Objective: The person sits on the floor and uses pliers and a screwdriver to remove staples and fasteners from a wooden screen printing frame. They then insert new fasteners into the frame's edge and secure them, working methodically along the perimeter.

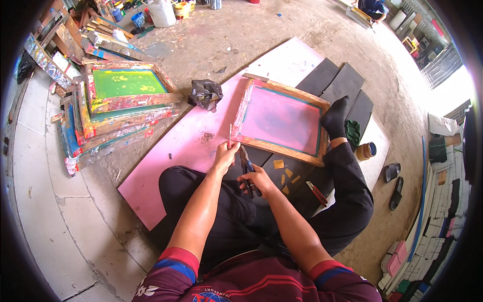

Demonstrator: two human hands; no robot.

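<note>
My left hand (226, 155) is closed, pinching a thin pale strip (231, 133) that points away from me beside the near left corner of a screen-printing frame (282, 151). What the strip is made of is too small to tell. In my right hand (257, 181) are dark-handled pliers (245, 162), their jaws close to my left fingers. The wooden frame with its pink mesh (282, 118) lies tilted across dark boards, and my sock-covered foot (336, 118) touches its right side. Small yellow pieces (278, 164) and a red-handled tool (317, 194) lie right of my right hand.
A pink board (166, 176) lies under the work, with a crumpled black plastic bag (206, 94) on it. Stacked printing frames (130, 104) stand to the left. On the right are a roll of brown tape (366, 151), a dark green cloth (353, 132) and black sandals (396, 193).
</note>
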